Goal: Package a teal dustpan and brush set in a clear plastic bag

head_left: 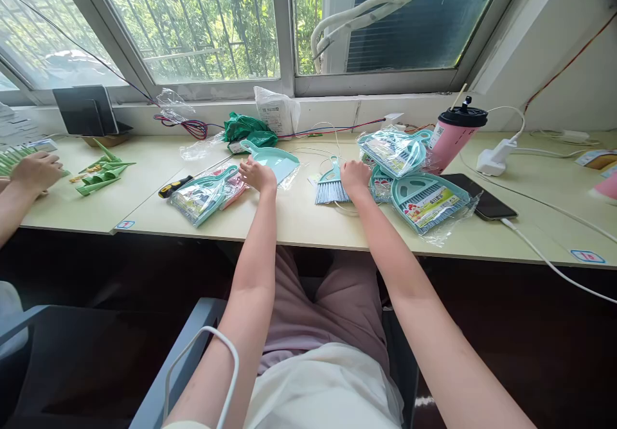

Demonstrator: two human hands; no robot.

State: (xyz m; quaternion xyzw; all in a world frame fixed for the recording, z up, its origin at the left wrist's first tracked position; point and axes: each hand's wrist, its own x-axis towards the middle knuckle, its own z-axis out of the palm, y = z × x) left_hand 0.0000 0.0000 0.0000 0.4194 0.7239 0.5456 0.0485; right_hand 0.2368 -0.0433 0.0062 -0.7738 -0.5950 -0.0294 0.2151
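"Pale teal plastic dustpan (pixel 277 159): where is it?"

"It lies on my pale yellow-green bench (pixel 299 220), just beyond my left hand (pixel 259 175)."

"Is that hand gripping it?"

"I can't tell. My fingers are curled at its near left side, with their tips partly hidden."

"And your right hand (pixel 355 177)?"

"Bent in beside the small teal brush with grey-blue bristles (pixel 331 188), right of the dustpan. Whether I grip it, I can't tell either."

"What about the 2 sides?"

"On my left, a clear-bagged teal dustpan-and-brush set (pixel 200 198) and a black-and-yellow-handled tool (pixel 174 187). On my right, a heap of similar bagged teal sets (pixel 429 204), near a pink cup with a black lid (pixel 456 140) and a flat black phone (pixel 482 198)."
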